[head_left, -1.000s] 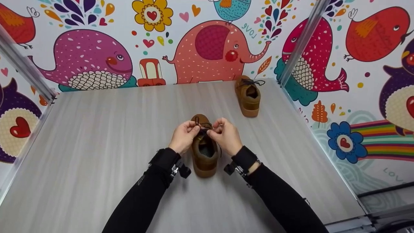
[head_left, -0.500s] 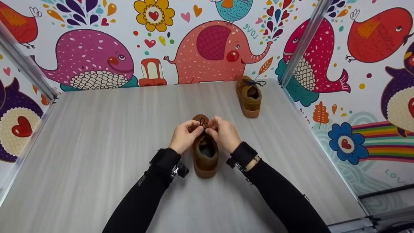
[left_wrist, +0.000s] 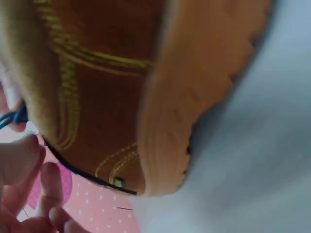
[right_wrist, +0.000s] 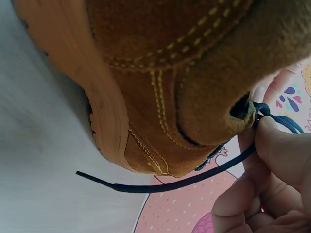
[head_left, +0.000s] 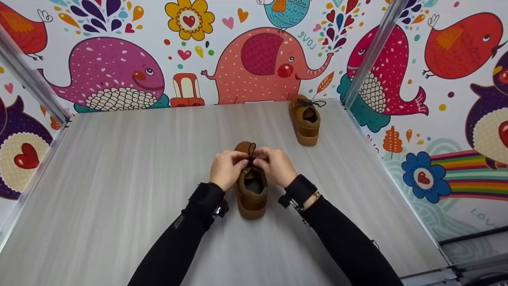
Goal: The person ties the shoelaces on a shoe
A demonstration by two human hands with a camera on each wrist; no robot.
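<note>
A brown suede lace-up shoe stands upright on the floor, its heel toward me. Its dark shoelace rises in a loop between my two hands. On the left, my left hand pinches the lace at the top of the shoe. Opposite it, my right hand holds the lace between thumb and forefinger, fingertips close to the left ones. From that grip, in the right wrist view, a loose lace end hangs past the toe. The left wrist view shows the shoe's stitched side; the knot itself is mostly hidden by fingers.
A matching brown shoe with its lace tied in a bow stands farther back on the right, near the wall. Pale wood-grain floor surrounds the near shoe. Picture-covered walls with metal corner posts enclose the space.
The lace loop has shifted from beside my left fingers to upright between both hands. My right fingertips have moved left, closer to the left ones. Both shoes have stayed in place.
</note>
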